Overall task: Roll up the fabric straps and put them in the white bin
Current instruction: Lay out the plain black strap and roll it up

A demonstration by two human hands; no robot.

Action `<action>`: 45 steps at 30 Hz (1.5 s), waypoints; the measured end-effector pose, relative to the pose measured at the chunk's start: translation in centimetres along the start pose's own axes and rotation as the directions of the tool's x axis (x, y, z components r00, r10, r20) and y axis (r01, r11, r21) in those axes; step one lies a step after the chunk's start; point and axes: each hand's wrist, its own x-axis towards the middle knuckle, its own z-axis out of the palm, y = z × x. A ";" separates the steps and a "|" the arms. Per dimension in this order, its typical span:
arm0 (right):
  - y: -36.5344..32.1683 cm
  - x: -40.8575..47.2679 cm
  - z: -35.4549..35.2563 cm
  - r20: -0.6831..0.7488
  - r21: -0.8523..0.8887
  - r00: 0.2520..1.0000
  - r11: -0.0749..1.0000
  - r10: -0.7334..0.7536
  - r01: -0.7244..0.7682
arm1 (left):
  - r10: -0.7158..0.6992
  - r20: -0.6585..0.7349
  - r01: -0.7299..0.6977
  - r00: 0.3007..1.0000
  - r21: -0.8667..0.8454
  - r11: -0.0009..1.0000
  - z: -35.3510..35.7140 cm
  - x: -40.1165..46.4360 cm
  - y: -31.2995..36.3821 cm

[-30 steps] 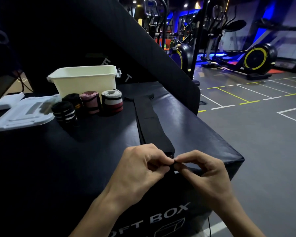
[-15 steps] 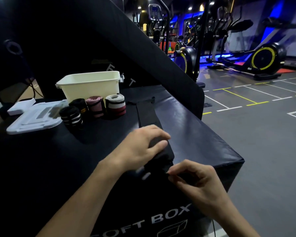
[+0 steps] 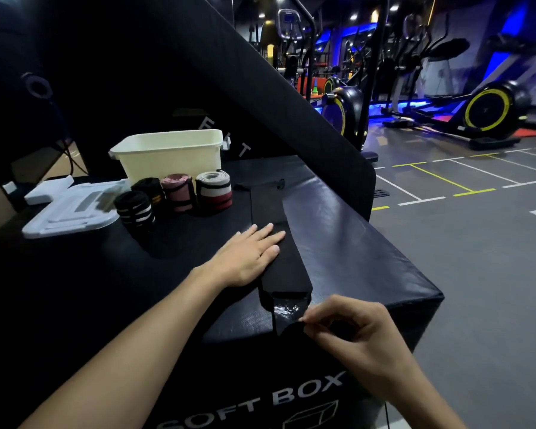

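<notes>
on top of the black box (image 3: 353, 243), left hand (image 3: 248, 255) flat on long black strap (image 3: 279, 243), right hand (image 3: 347, 332) pinching its near end, white bin (image 3: 171, 153) behind four rolled straps (image 3: 174, 196)

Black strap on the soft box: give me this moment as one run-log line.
left hand: flat on black strap | right hand: pinches its near end | four rolled straps: outside white bin | rolling: not begun

- White bin (image 3: 171, 156): interior hidden behind its near wall, far beyond the left hand (image 3: 248, 255).
- Black strap (image 3: 279, 243): near end concealed inside the right hand (image 3: 350, 332); far end indistinct.
- Both forearms: cut off by the bottom edge.
</notes>
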 end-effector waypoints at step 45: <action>2.4 3.4 0.6 -0.126 -0.151 0.991 0.988 -0.034 0.015 | -0.536 -0.227 0.409 0.813 -0.434 0.803 -2.8 6.6 -1.9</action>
